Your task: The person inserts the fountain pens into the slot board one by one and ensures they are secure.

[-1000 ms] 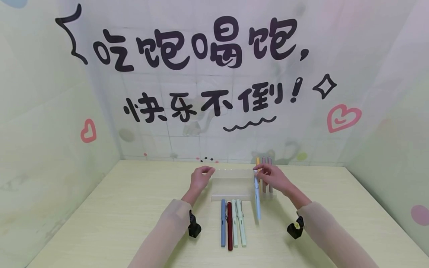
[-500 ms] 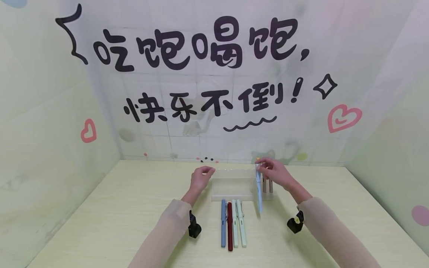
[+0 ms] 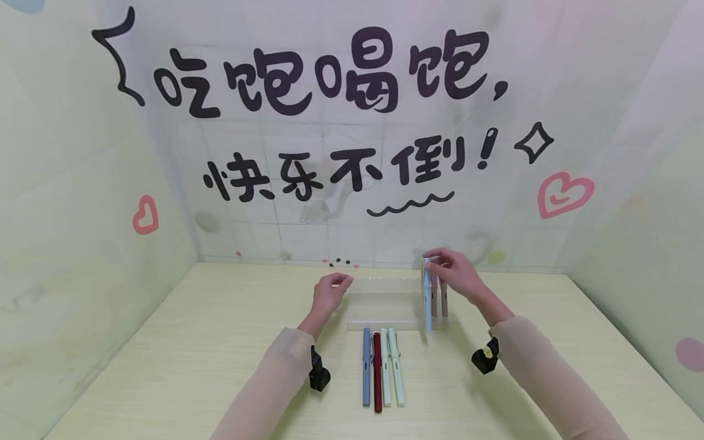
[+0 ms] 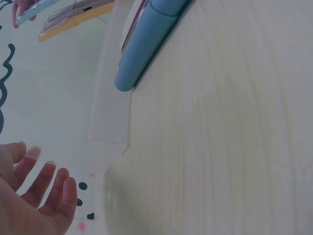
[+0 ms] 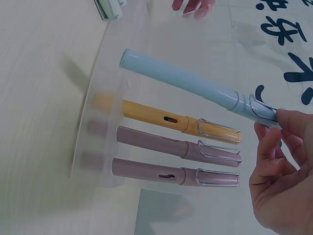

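My right hand (image 3: 455, 274) pinches a light blue pen (image 5: 181, 85) by its clip end, thumb against the cap. The pen points down over the right part of a clear pen stand (image 3: 379, 305), its lower end close to the stand's front ledge. Beside it an orange pen (image 5: 151, 112) and two mauve pens (image 5: 146, 169) lean in the stand, clips up. In the head view the right hand and light blue pen hide the orange one. My left hand (image 3: 330, 292) holds the stand's upper left corner between thumb and fingers.
In front of the stand several pens lie side by side on the pale wooden table (image 3: 209, 354): a blue pen (image 3: 366, 366), a dark red pen (image 3: 377, 373) and two pale green pens (image 3: 397, 373). A printed backdrop (image 3: 297, 238) rises behind the stand.
My right hand has moved up and slightly right with the light blue pen, whose lower end has drawn back towards the stand. The left hand and the pens on the table stay put.
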Demonstrator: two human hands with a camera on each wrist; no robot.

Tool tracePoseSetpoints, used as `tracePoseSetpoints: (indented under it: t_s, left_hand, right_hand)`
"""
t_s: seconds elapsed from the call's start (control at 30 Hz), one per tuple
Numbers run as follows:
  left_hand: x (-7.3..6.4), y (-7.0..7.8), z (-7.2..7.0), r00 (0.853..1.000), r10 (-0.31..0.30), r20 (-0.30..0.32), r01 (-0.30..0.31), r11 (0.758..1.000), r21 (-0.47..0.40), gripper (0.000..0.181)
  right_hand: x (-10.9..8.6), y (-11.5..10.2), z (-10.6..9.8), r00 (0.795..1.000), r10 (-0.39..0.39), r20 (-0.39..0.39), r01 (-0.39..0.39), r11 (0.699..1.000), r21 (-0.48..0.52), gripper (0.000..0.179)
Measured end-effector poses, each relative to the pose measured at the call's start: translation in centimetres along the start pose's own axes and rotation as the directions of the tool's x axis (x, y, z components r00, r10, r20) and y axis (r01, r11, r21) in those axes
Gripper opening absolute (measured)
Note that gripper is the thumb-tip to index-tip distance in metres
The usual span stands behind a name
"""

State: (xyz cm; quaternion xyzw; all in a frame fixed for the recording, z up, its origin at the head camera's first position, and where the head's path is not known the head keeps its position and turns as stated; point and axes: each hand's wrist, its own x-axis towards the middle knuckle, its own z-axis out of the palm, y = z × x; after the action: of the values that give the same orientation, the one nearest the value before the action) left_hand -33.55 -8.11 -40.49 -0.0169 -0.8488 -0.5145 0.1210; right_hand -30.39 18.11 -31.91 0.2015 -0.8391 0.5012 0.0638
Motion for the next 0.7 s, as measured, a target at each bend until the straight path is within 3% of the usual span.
tracePoseSetpoints:
  t_s: [0.23, 0.33, 0.4, 0.57, 0.7]
  left_hand:
    - [0.9, -1.5, 0.5, 0.998, 0.058, -0.009, -0.058, 0.998, -0.009, 0.029]
    - [0.7, -1.2, 0.3, 0.998, 0.055, -0.008, -0.055, 0.998, -0.013, 0.028]
    - [0.1, -0.2, 0.1, 1.000, 0.011, -0.001, -0.011, 1.000, -0.002, 0.025]
    - [-0.1, 0.1, 0.0, 1.000, 0.002, 0.005, -0.002, 1.000, 0.014, 0.024]
    - [-0.1, 0.1, 0.0, 1.000, 0.007, 0.002, -0.007, 1.000, 0.012, 0.025]
  right_hand:
    - [0.3, -0.7, -0.1, 1.000, -0.003, -0.031, 0.002, 1.000, -0.011, 0.024]
    - [0.7, 0.0, -0.1, 0.999, -0.003, -0.040, 0.004, 1.000, 0.009, 0.024]
    - [1.1, 0.8, -0.1, 0.999, 0.003, -0.049, -0.002, 1.000, 0.022, 0.025]
    - [1.8, 2.5, 0.0, 0.996, 0.006, -0.088, -0.005, 1.000, 0.014, 0.027]
    - [1.7, 2.2, 0.2, 0.991, -0.001, -0.130, 0.000, 1.000, -0.007, 0.025]
